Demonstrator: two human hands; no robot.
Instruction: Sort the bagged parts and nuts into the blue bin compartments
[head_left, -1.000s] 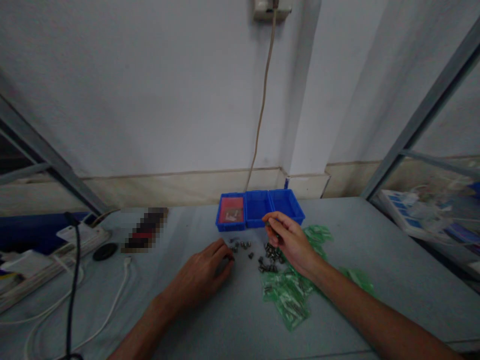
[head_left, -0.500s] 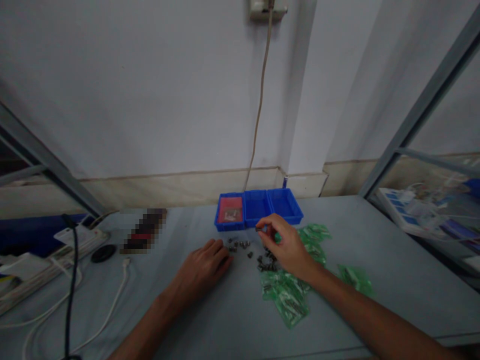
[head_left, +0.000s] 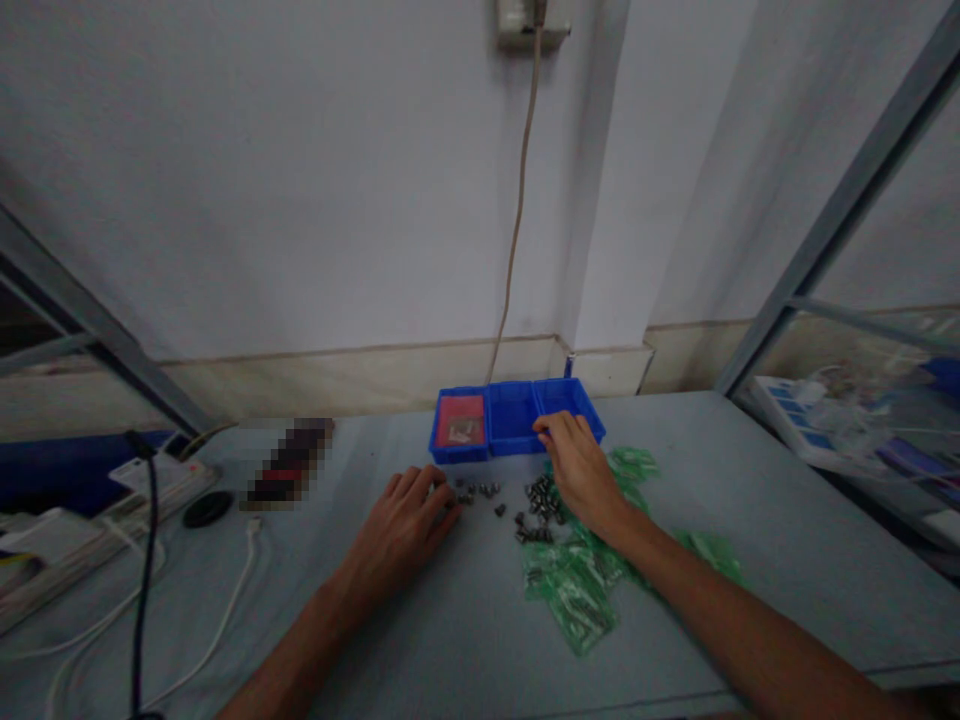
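Observation:
My right hand (head_left: pixel 581 470) reaches over the front edge of the blue bins, near the wall between the middle bin (head_left: pixel 512 412) and the right bin (head_left: pixel 562 395). Its thumb and fingertips are pinched; what they hold, if anything, is hidden. On the table to the left, my left hand (head_left: pixel 409 520) rests palm down with its fingers apart. Beside its fingertips lies a loose scatter of small metal parts (head_left: pixel 489 490), perhaps screws. A denser pile of metal parts (head_left: pixel 541 495) lies below my right hand. Green plastic bags (head_left: pixel 574 595) with metal pieces inside lie under my right wrist.
The left blue bin (head_left: pixel 459 455) holds a red card and a small clear bag. A power strip (head_left: pixel 90 540), white cables (head_left: pixel 229 580) and a black ring (head_left: pixel 208 509) are at left. A blurred dark object (head_left: pixel 291 462) lies behind them. Clutter fills a shelf (head_left: pixel 832 425) at right.
My right hand has moved forward from above the metal parts to the bins' front edge, uncovering more of the pile. My left fingers have lifted and spread slightly.

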